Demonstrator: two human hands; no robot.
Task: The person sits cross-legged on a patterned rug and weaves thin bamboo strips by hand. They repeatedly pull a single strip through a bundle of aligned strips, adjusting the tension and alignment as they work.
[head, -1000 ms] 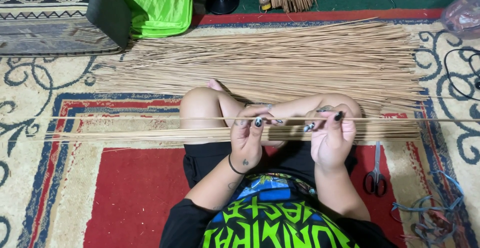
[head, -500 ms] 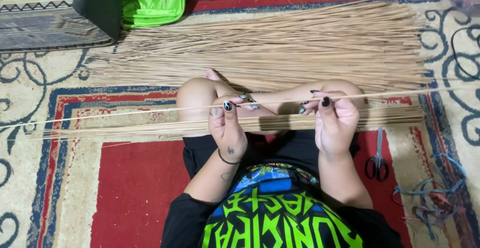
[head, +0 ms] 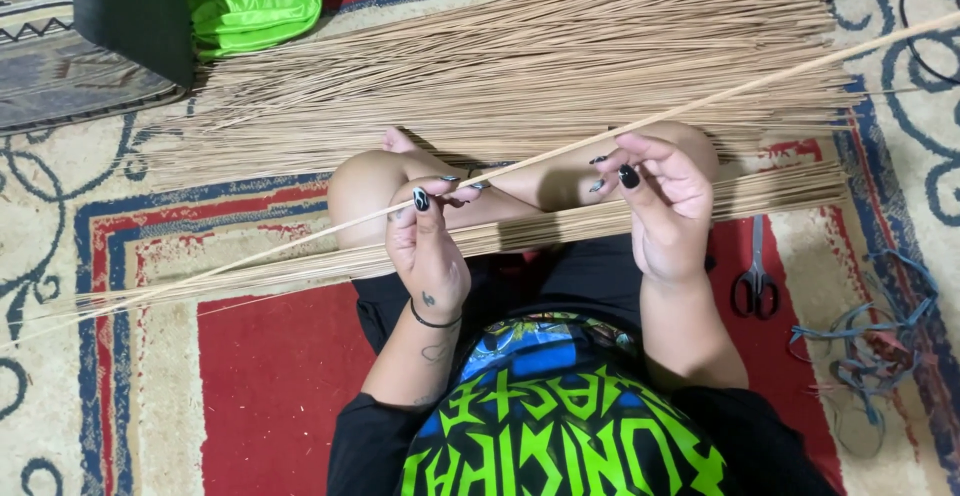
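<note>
Since the earlier frame the stick (head: 700,106) has tilted, its right end now higher. The left hand (head: 428,246) pinches it above the knee (head: 365,191); the right hand (head: 665,201) pinches it farther right. Scissors (head: 755,281) lie on the rug right of the knee.

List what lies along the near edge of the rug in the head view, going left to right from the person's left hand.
left hand → right hand → black-handled scissors → tangle of blue bands. Both hands pinch one long thin stick that slants across the view.
</note>
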